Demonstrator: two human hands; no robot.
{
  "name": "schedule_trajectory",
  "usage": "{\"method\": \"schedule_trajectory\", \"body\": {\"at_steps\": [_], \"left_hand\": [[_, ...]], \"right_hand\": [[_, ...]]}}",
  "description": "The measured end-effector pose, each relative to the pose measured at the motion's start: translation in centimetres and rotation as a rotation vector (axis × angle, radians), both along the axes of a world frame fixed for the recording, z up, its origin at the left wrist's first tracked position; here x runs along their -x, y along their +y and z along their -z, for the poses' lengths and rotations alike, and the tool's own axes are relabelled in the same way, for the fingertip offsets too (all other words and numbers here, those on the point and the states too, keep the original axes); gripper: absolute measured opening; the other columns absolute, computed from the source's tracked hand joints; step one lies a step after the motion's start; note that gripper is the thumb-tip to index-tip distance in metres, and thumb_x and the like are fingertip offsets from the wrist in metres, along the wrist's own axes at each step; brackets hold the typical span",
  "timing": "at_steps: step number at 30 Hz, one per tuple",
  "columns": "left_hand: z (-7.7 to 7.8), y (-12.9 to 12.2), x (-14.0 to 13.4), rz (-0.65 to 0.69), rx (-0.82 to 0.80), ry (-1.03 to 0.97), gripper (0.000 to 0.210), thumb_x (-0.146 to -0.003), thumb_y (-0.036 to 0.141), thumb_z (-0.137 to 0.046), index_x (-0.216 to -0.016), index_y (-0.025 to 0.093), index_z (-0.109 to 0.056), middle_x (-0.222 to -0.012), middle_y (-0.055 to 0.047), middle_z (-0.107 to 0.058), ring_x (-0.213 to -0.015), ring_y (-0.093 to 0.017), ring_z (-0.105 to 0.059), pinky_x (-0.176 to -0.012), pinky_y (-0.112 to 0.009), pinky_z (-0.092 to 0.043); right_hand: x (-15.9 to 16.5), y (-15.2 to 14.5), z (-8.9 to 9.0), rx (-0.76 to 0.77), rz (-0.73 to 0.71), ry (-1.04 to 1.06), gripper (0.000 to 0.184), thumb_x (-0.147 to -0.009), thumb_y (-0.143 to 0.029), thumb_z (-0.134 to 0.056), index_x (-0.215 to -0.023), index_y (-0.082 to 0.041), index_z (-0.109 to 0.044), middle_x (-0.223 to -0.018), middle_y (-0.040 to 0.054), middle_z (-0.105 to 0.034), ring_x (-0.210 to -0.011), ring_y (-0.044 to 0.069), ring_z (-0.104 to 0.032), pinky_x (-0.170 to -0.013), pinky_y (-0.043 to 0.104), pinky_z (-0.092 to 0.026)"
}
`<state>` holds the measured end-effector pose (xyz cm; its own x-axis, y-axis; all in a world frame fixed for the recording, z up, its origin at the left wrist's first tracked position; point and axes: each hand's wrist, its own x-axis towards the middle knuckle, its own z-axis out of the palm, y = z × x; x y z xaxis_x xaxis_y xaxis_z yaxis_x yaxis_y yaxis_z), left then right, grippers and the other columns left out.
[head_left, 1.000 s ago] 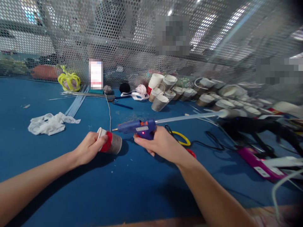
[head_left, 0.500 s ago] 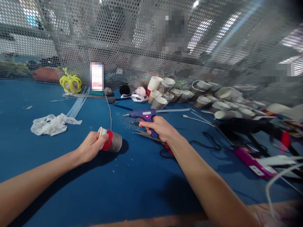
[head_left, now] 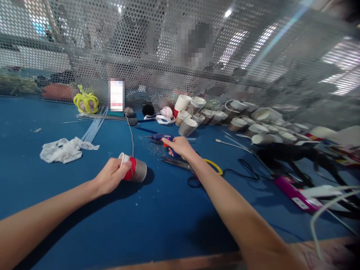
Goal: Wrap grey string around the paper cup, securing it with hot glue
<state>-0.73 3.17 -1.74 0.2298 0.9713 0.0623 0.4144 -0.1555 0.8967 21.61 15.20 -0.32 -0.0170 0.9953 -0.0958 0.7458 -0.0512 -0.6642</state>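
Observation:
My left hand [head_left: 111, 175] is closed round a paper cup [head_left: 140, 171], which is tipped on its side with its white rim toward my palm. A red band shows by my thumb, and grey yarn is wrapped round the cup's base end. A strand of yarn [head_left: 131, 135] runs from the cup back to a grey yarn ball [head_left: 129, 111]. In my right hand [head_left: 182, 146] is a blue hot glue gun [head_left: 159, 137], its nozzle pointing left, low over the table. Just below it lie scissors [head_left: 177, 162], partly hidden by my right forearm.
White lace [head_left: 62, 150] and clear glue sticks [head_left: 95, 127] lie at left. A phone [head_left: 116, 95] stands at the back by a yellow crown-like piece [head_left: 86, 101]. Several cups [head_left: 188, 126] crowd the back right. A purple power strip [head_left: 295, 195] with cables lies at right.
My right hand has moved slightly left with the glue gun, which now looks lower and turned more on its side. The scissors' yellow handle has come into sight. My left hand holds the cup much as before.

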Motion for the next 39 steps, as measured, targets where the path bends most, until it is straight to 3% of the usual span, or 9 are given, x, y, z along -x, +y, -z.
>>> {"method": "schedule_trajectory", "body": {"at_steps": [4,7,11,15,22,26,29,36,39], "left_hand": [[-0.2,-0.1,-0.1,0.029,-0.050,0.030,0.036,-0.078,0.032,-0.028,-0.048,0.014,-0.039,-0.047,0.004,-0.031,-0.045,-0.008,-0.027,-0.044,-0.021,-0.027],[-0.6,-0.4,-0.2,0.063,-0.120,0.070,0.035,-0.078,0.029,-0.027,-0.046,0.015,-0.035,-0.048,0.004,-0.030,-0.046,-0.008,-0.026,-0.045,-0.021,-0.026],[-1.2,-1.0,-0.5,0.117,-0.248,0.129,0.033,-0.078,0.024,-0.026,-0.046,0.016,-0.031,-0.049,0.005,-0.029,-0.046,-0.008,-0.027,-0.046,-0.022,-0.026],[-1.9,-1.6,-0.8,0.202,-0.329,0.162,0.033,-0.078,0.021,-0.026,-0.046,0.016,-0.032,-0.052,0.002,-0.036,-0.049,-0.009,-0.031,-0.049,-0.023,-0.029],[-1.8,-1.9,-1.1,0.283,-0.314,0.191,0.031,-0.078,0.017,-0.027,-0.047,0.017,-0.027,-0.051,0.004,-0.032,-0.046,-0.008,-0.029,-0.047,-0.022,-0.027],[-1.5,-1.9,-1.1,0.280,-0.295,0.161,0.030,-0.078,0.019,-0.027,-0.048,0.017,-0.028,-0.052,0.004,-0.033,-0.046,-0.008,-0.029,-0.048,-0.022,-0.026],[-1.4,-1.8,-1.0,0.232,-0.214,0.095,0.033,-0.078,0.025,-0.027,-0.047,0.017,-0.028,-0.050,0.004,-0.031,-0.046,-0.008,-0.027,-0.047,-0.022,-0.025],[-1.3,-1.4,-1.1,0.077,0.274,-0.231,0.036,-0.075,0.041,-0.032,-0.048,0.016,-0.033,-0.043,0.007,-0.027,-0.040,-0.006,-0.021,-0.039,-0.019,-0.019],[-1.5,-1.3,-1.3,0.037,0.346,-0.282,0.036,-0.073,0.041,-0.034,-0.047,0.016,-0.034,-0.041,0.007,-0.028,-0.039,-0.005,-0.021,-0.037,-0.018,-0.019]], "right_hand": [[0.7,-0.8,-1.0,-0.113,0.005,-0.093,0.030,-0.063,-0.041,-0.057,-0.051,-0.015,-0.050,-0.060,0.0110,-0.058,-0.072,0.022,-0.056,-0.055,0.026,-0.037],[2.3,-2.7,-2.1,-0.126,-0.117,-0.068,0.033,-0.071,-0.043,-0.046,-0.061,-0.014,-0.056,-0.074,0.0111,-0.060,-0.080,0.020,-0.054,-0.063,0.026,-0.037],[4.9,-6.0,-2.7,0.049,-0.415,0.046,0.049,-0.077,-0.051,-0.032,-0.062,-0.015,-0.063,-0.066,0.0042,-0.063,-0.062,0.011,-0.056,-0.061,0.022,-0.040],[6.3,-7.8,-2.3,0.327,-0.601,0.363,0.059,-0.075,-0.057,-0.025,-0.074,-0.013,-0.064,-0.074,0.0053,-0.064,-0.067,0.012,-0.055,-0.067,0.025,-0.040],[6.9,-8.4,-2.1,0.423,-0.499,0.821,0.025,-0.059,-0.035,-0.063,-0.076,-0.016,-0.062,-0.073,0.0008,-0.061,-0.067,0.010,-0.054,-0.066,0.023,-0.040],[7.0,-8.7,-2.1,0.352,-0.454,0.911,0.014,-0.059,-0.025,-0.064,-0.067,-0.015,-0.059,-0.066,-0.0024,-0.058,-0.061,0.007,-0.051,-0.068,0.022,-0.039],[6.9,-8.8,-2.2,0.285,-0.463,0.877,0.011,-0.062,-0.025,-0.061,-0.066,-0.015,-0.057,-0.064,-0.0030,-0.057,-0.059,0.006,-0.050,-0.067,0.023,-0.038],[5.7,-8.3,-3.0,-0.011,-0.425,0.807,0.014,-0.070,-0.027,-0.054,-0.064,-0.015,-0.050,-0.063,-0.0024,-0.055,-0.059,0.006,-0.048,-0.063,0.021,-0.037],[5.4,-8.3,-3.2,-0.072,-0.407,0.762,0.016,-0.071,-0.028,-0.053,-0.063,-0.015,-0.048,-0.063,-0.0016,-0.054,-0.058,0.007,-0.047,-0.061,0.021,-0.037]]}}
